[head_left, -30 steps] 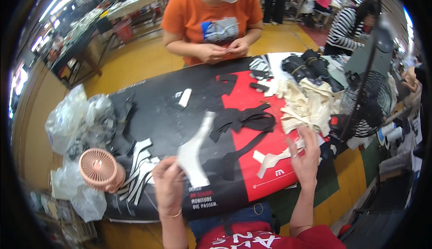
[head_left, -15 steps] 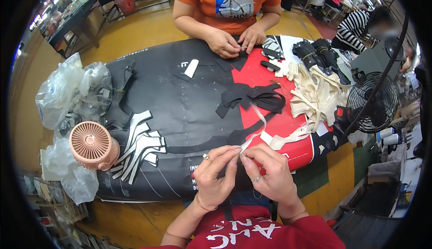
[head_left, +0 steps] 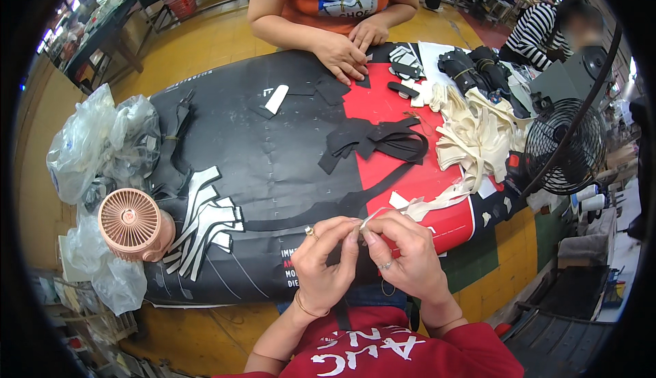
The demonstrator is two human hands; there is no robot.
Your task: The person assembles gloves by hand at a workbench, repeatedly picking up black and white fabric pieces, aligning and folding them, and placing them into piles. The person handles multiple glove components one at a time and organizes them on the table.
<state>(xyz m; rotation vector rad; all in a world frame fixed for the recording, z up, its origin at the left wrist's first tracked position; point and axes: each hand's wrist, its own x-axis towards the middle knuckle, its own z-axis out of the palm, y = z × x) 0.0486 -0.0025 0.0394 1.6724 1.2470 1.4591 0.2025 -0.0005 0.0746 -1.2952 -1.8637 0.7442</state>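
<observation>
Over the near edge of the table, my left hand (head_left: 324,258) and my right hand (head_left: 408,249) meet at their fingertips. Both pinch a narrow cream strip (head_left: 372,215), of which only a short piece shows; the rest is hidden by my fingers. Just past my right hand, more cream fabric strips (head_left: 437,205) trail down from a heaped pile (head_left: 471,139). A long black strip (head_left: 301,219) curves across the table in front of my hands. Farther off lies a tied bundle of black strips (head_left: 403,140).
White curved pieces with dark edges (head_left: 212,215) fan out at left beside a pink fan (head_left: 133,224) and clear plastic bags (head_left: 89,142). At right stands a black fan (head_left: 564,146). Across the table, a co-worker's hands (head_left: 342,56) rest near small black pieces (head_left: 331,91).
The table and everything on it appear shifted slightly left and up. The thin strip that rose from my fingertips now shows shorter. The co-worker's pinching fingers have lowered flat onto the table.
</observation>
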